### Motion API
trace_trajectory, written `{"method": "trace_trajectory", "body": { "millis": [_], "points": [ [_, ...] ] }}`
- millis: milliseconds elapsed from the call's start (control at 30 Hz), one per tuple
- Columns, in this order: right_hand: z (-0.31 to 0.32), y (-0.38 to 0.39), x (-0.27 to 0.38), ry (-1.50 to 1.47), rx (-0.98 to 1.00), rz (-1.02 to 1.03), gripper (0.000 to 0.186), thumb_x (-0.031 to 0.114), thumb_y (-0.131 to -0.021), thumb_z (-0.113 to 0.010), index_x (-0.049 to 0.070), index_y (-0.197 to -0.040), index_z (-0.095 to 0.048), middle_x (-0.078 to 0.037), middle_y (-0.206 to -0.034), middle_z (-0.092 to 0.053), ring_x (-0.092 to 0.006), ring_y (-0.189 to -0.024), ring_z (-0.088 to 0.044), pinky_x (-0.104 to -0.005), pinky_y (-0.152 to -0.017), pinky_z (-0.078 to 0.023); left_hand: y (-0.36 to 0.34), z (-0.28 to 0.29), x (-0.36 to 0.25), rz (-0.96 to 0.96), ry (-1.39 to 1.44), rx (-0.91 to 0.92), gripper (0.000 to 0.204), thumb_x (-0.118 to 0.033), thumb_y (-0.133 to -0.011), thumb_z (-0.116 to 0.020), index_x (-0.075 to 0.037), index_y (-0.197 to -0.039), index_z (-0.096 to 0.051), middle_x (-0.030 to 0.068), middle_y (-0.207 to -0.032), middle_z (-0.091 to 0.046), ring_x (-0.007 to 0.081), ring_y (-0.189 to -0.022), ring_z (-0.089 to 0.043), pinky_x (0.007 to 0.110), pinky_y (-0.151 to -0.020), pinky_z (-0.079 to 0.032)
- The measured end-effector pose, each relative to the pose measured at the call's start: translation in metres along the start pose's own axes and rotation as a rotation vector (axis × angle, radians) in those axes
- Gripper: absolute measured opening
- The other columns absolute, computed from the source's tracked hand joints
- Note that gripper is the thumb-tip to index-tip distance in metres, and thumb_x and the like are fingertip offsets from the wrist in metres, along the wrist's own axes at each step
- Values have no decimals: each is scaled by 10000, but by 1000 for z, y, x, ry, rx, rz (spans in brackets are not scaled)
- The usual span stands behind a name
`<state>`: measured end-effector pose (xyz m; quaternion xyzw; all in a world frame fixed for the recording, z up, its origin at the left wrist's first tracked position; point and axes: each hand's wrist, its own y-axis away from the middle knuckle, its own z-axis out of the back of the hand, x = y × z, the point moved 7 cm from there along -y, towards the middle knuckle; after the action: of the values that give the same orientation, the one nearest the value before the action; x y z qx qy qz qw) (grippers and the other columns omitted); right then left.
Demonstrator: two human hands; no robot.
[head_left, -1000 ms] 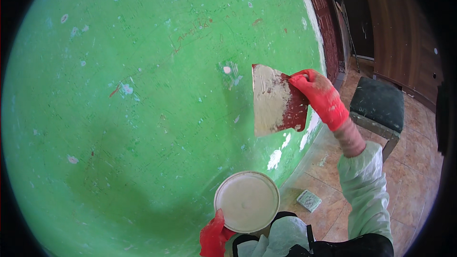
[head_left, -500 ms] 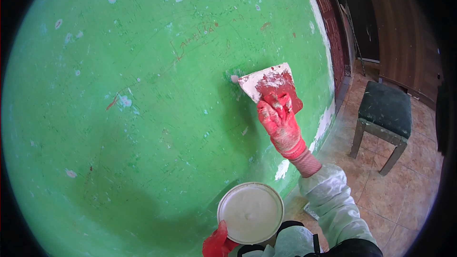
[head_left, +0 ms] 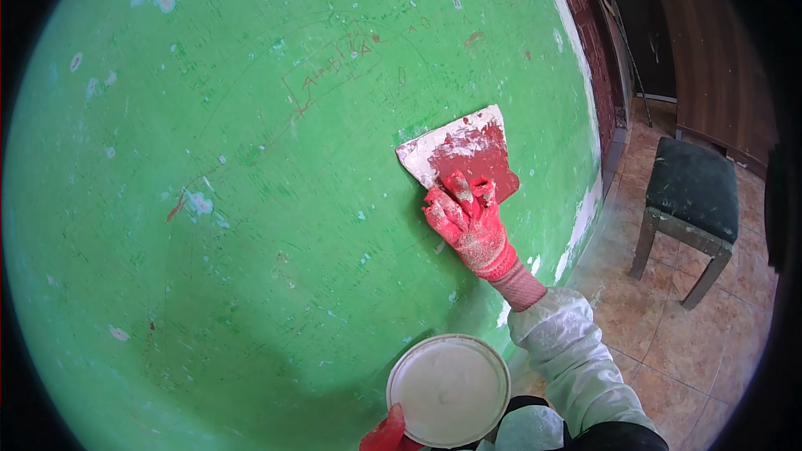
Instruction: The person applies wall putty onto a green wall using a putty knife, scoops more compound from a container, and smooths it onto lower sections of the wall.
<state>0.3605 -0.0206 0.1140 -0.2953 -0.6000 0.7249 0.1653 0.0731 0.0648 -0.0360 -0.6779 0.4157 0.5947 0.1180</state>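
Observation:
My right hand [head_left: 474, 232], in a red work glove caked with white, is closed on a wide red putty knife [head_left: 478, 154]. White filler coats the knife's edge and part of its face. The blade lies close against the green wall [head_left: 251, 234], over a small scuffed patch, though exact contact is hard to tell. Low in front of me, my left hand [head_left: 389, 431], also red-gloved, grips the rim of a round white plastic lid [head_left: 451, 388]. Whether a tub sits beneath the lid is hidden.
Pale chips, scratches and reddish scrawls mark the wall. White filler strips [head_left: 578, 234] run along its right edge beside a dark red door frame [head_left: 585, 33]. A dusty dark-topped stool [head_left: 693, 192] stands on the tiled floor [head_left: 693, 359], with a brown wooden panel [head_left: 723, 58] behind.
The putty knife has shifted left and slightly down across the wall in my right hand. My whole view has turned a little, and the lid sits slightly lower and farther right.

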Motion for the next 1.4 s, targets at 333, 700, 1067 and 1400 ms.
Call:
{"method": "trace_trajectory", "body": {
  "millis": [333, 700, 1067, 1400],
  "points": [
    [4, 0, 1, -27, -8, 50, 353, 134, -745, -660, 167, -1092, -601, -53, -1238, -581, -252, -1183, -547, -455, -962, -449, -1, -6, -4, -69, -225, 14, 419, -319, -1006, -517, 5, -1265, -575, 84, -1037, -675, 163, -908, -666, 310, -753, -555],
    [93, -18, -53, -430, -167, -223, 625, -77, -643, -702, 27, -1241, -553, -121, -1207, -604, -323, -1115, -585, -474, -992, -438, 1, -10, -3, 43, -121, -20, 478, -311, -1015, -496, 34, -1346, -497, 95, -1120, -653, 172, -941, -659, 308, -795, -552],
    [48, -30, -15, -63, -15, 173, 475, 81, -660, -632, 74, -1135, -623, -71, -1164, -612, -270, -1113, -578, -387, -992, -481, -3, -6, -3, -157, -422, 71, 377, -205, -1014, -502, -77, -1368, -515, 93, -1069, -686, 145, -885, -660, 297, -709, -547],
    [48, -3, -6, -85, 74, 217, 514, 75, -658, -637, 71, -1171, -607, -76, -1162, -616, -258, -1116, -584, -373, -986, -486, -1, -16, -3, -61, -205, 33, 457, -362, -1023, -467, 43, -1180, -610, 85, -1016, -688, 120, -885, -652, 265, -706, -542]
  ]
}}
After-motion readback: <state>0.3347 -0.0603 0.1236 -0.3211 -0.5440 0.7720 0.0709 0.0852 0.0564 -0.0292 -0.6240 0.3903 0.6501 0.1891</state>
